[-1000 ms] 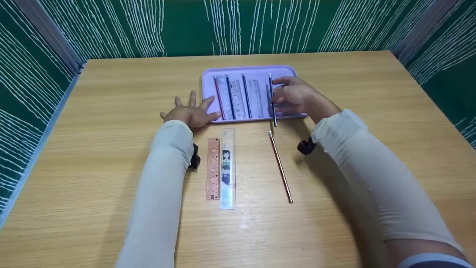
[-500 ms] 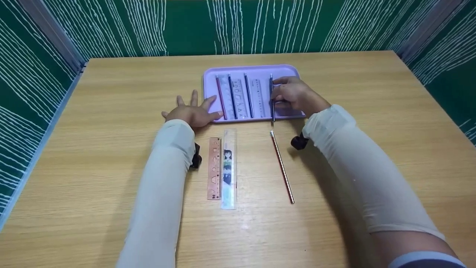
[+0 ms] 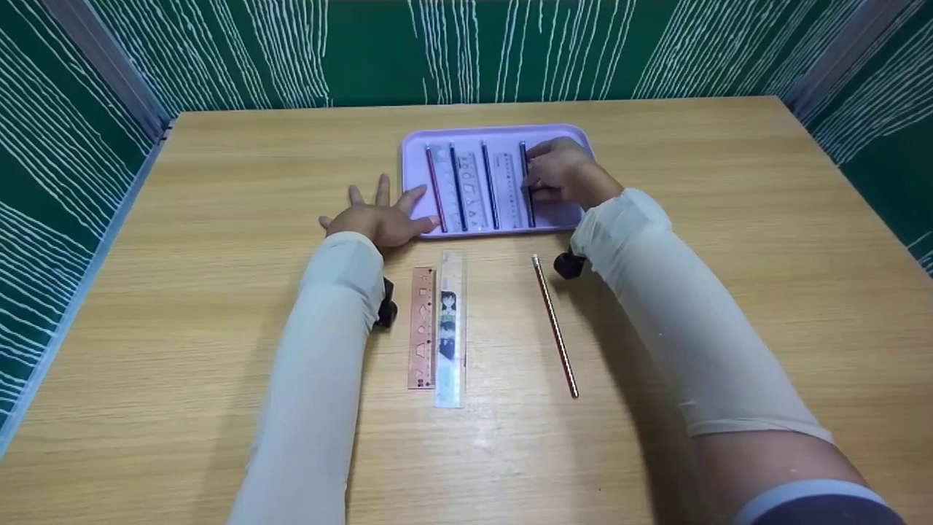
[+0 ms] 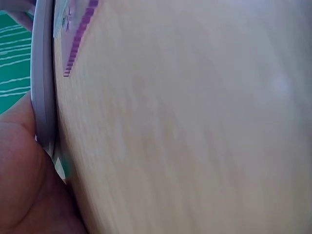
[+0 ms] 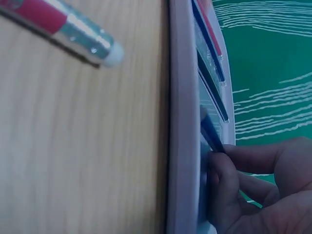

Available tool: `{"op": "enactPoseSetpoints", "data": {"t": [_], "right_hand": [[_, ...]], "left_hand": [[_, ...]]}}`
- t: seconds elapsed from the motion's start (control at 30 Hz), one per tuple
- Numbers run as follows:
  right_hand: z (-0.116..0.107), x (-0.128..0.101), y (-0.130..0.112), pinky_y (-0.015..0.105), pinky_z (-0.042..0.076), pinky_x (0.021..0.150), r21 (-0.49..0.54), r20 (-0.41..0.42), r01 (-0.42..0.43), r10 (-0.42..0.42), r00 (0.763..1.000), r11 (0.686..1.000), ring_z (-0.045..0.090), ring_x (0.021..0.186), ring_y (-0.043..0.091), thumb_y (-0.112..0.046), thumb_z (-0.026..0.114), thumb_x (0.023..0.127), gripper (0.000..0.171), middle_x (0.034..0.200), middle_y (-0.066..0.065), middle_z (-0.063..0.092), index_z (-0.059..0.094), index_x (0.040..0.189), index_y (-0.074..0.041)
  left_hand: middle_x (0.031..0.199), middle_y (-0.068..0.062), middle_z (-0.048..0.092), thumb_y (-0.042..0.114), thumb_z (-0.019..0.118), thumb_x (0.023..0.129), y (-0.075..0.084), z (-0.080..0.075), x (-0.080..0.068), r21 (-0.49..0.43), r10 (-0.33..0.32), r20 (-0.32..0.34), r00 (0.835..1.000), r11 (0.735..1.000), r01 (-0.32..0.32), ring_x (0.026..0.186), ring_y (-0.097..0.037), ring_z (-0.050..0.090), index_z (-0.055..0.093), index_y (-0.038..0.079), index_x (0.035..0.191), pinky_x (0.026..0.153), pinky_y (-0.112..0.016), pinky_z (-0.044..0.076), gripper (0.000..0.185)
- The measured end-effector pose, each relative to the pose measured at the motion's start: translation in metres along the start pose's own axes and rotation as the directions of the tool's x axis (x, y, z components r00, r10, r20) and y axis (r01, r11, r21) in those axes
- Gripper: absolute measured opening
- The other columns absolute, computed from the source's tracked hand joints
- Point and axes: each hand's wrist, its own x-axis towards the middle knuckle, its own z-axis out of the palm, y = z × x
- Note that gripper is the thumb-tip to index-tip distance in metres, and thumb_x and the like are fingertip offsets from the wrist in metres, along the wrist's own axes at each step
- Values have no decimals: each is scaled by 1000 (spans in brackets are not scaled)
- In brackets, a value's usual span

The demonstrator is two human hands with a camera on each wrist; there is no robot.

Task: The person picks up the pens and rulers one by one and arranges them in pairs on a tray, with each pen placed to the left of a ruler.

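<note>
Currently the right hand [image 3: 560,173] is pinching a dark blue pencil [image 3: 526,186], fingers curled round it, over the lilac tray [image 3: 417,146] just beside a clear ruler [image 3: 506,191]. Left hand [image 3: 379,217] is lying flat, fingers spread, thumb touching the tray's near corner. Risk: the pencil is probably rolling onto that ruler if released askew, or knuckles are nudging neighbouring pencils. Right wrist view is showing fingertips [image 5: 220,171] clamped inside the rim; head view alone is showing the red pencil [image 3: 555,325] whole on the table [image 3: 729,219].
</note>
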Motion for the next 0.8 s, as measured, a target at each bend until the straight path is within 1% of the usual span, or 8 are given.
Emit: {"op": "enactPoseSetpoints", "data": {"t": [0.17,0.23,0.43,0.63,0.73,0.8], "right_hand": [[11,0,-2,24,61,84,-126,-71,-8,-1,997,992,65,109,17,-4,60,100,62,142,3,52,43,157,-22],[13,0,-2,24,60,85,-140,-82,-11,-1,997,990,64,111,17,-6,61,100,62,143,2,51,43,157,-24],[13,-2,3,25,61,85,-117,-38,29,-34,999,993,67,114,18,-10,63,101,65,144,5,55,37,160,-20],[12,-4,5,26,61,84,-155,8,55,-54,998,986,68,108,18,-14,63,102,66,137,5,57,33,161,-20],[12,-6,5,26,59,86,-158,7,60,-59,998,986,66,106,17,-19,61,103,63,135,5,57,35,161,-20],[11,-8,5,26,58,88,-147,-1,58,-58,998,988,64,108,17,-23,59,105,60,135,4,56,37,160,-19]], "left_hand": [[165,9,-34,84,36,90,0,1,-1,-8,1,4,1000,1000,-1,148,-44,-36,-8,65,152,103,-87,-17,78],[165,10,-34,84,36,90,0,1,0,-7,0,2,1000,1000,0,148,-43,-36,-8,66,151,103,-87,-18,77],[166,9,-31,84,36,90,-1,2,-1,-3,-2,-7,1000,1000,2,149,-44,-34,-6,64,152,104,-87,-16,78],[167,8,-31,82,38,91,0,2,-2,-4,5,0,1000,1000,-5,149,-43,-35,-6,63,153,104,-87,-15,78],[167,8,-31,82,38,92,0,1,-4,-9,7,-7,1000,1000,-7,149,-43,-35,-6,63,154,104,-87,-15,78],[167,7,-31,81,37,92,0,0,-5,-2,12,-8,1000,1000,-12,149,-43,-34,-6,62,154,104,-87,-15,78]]}}
